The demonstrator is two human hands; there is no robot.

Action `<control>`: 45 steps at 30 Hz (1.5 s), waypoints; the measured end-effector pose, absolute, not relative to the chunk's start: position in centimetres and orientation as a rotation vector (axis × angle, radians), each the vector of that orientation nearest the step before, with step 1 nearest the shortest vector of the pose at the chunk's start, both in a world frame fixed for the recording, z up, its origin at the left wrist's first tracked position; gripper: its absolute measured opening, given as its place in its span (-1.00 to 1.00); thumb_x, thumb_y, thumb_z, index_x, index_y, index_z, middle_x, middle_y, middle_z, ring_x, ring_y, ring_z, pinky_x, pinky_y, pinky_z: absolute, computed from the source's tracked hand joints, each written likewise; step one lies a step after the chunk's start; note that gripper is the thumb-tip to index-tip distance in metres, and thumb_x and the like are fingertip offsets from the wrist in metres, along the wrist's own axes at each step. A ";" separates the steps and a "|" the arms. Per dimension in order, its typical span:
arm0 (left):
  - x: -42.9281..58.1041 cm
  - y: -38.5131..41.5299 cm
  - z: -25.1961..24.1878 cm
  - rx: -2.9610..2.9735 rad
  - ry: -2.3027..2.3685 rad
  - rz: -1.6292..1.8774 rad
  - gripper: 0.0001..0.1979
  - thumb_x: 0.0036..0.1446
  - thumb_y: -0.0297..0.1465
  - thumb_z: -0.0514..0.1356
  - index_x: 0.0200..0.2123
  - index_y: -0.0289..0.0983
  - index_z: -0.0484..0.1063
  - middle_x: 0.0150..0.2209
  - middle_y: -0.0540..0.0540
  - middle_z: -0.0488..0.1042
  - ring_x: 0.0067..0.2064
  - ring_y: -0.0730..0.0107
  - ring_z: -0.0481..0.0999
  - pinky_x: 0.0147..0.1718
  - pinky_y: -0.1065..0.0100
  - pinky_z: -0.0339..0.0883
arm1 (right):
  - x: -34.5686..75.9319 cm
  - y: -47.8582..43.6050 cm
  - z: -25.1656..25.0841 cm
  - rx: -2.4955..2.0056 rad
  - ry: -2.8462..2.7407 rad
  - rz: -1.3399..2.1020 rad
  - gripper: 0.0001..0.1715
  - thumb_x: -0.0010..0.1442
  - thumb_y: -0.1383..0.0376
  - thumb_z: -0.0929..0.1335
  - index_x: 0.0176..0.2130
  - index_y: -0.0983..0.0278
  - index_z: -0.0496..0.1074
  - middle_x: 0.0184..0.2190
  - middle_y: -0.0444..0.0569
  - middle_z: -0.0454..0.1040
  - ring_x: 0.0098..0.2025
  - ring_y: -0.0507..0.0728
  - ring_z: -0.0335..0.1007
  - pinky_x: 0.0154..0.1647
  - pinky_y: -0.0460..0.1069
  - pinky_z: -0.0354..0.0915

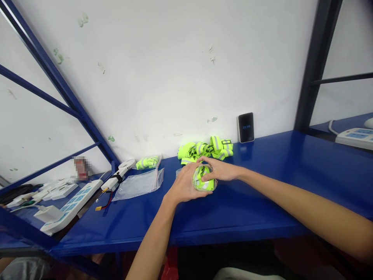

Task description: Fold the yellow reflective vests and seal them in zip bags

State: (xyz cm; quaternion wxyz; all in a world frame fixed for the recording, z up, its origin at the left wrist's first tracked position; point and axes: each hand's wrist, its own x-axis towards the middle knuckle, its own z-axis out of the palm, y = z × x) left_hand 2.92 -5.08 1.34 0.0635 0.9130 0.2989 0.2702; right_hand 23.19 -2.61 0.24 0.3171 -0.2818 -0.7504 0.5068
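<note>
Both hands hold one clear plastic bag [204,182] with a rolled neon-yellow reflective strap inside it, just above the blue table. My left hand [184,183] wraps round its left side and underside. From the right, my right hand [220,169] grips the top, with the thumb pressed on the front. Behind my hands lies a heap of loose neon-yellow reflective straps [215,148] with grey stripes and dark buckles. Flat clear zip bags [136,186] rest to the left. Beside them near the wall is another bagged strap [147,162].
A white power strip [71,208] and a small white fan [127,164] are at the left, near a cable with a yellow connector [99,208]. A dark-screened device [246,127] leans on the wall. Blue frame bars [72,97] rise at the left, a dark post [313,66] at the right.
</note>
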 end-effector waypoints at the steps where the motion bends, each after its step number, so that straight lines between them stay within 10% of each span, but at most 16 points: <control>1: 2.9 -5.1 1.4 2.762 0.907 0.824 -0.24 -0.15 -0.11 0.38 0.11 -0.18 0.21 0.05 -0.14 0.39 0.08 0.11 0.36 0.06 0.15 0.25 | 23.1 -2.6 0.3 -0.738 -1.972 1.297 -0.34 -0.01 0.13 0.50 0.00 0.23 0.22 -0.29 -0.08 0.46 -0.32 0.10 0.44 -0.38 -0.01 0.39; 15: 4.8 -5.0 1.0 2.785 1.047 0.969 -0.39 -0.12 0.06 0.31 -0.10 -0.19 0.33 -0.05 -0.14 0.45 0.02 0.13 0.41 0.06 0.15 0.23 | 20.3 -3.8 -1.2 -0.970 -1.876 0.557 -0.55 -0.04 0.37 0.37 -0.08 0.23 0.39 -0.39 -0.16 0.48 -0.44 0.05 0.30 -0.40 -0.06 0.17; 25: 4.1 -5.3 4.4 2.658 1.327 0.802 -0.55 0.36 -0.22 -0.24 0.16 -0.15 0.24 0.07 -0.12 0.41 0.10 0.20 0.36 0.09 0.17 0.18 | 20.8 -2.1 -2.1 -0.733 -1.717 1.016 -0.62 0.17 0.02 0.29 -0.25 0.28 0.43 -0.42 -0.09 0.42 -0.38 0.11 0.29 -0.30 0.01 0.25; 45: 7.3 -3.0 3.0 2.803 1.630 0.536 -0.51 0.34 -0.20 -0.24 -0.29 -0.27 0.43 -0.26 -0.21 0.54 -0.21 0.13 0.53 -0.25 0.23 0.33 | 21.0 -1.7 -3.1 -1.087 -1.356 0.896 -0.70 0.09 0.10 0.30 -0.52 0.24 0.25 -0.58 -0.18 0.24 -0.51 0.05 0.12 -0.48 -0.05 0.05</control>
